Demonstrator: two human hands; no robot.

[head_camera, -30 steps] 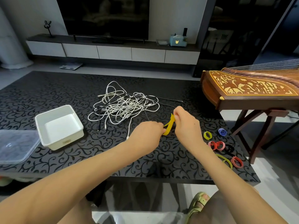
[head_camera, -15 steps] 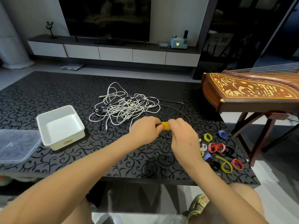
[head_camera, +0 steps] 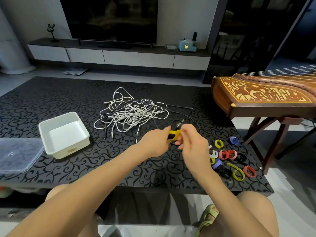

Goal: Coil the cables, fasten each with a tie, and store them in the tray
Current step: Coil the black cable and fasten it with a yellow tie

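1. Head view, the change: the yellow tie (head_camera: 174,134) now sits as a flat band round the gathered black cable (head_camera: 178,124). I read this as the wrap closing, so the first cable is nearly fastened.
2. Head view, hands: my left hand (head_camera: 154,142) is curled and pinches the black cable right at the band. My right hand (head_camera: 193,144) pinches the yellow tie from the other side, thumb against fingers. I cannot tell whether the tie's tail is fully pressed down, because the fingers cover it.
3. Head view, the task's things: the bundle is held just above the worktop (head_camera: 51,100), in front of the tangle of white cables (head_camera: 130,113), and one loop of the black cable arcs out behind my right hand. The white tray (head_camera: 68,149) stands well apart to the left and holds no cable yet. The spare ties (head_camera: 227,156) lie scattered near the right edge.
4. Head view, meaning: I judge one cable is close to ready for the tray, and the whole tangle is not yet coiled.
5. Against a second ago: the yellow tie stood up as a loose strip between my hands. Half a second ago only a small yellow piece showed between the fingertips. Now it reads as a wrapped band, and the cable's plug end shows above it.
6. The tray, the clear lid (head_camera: 17,154) and the tangle lie as before.
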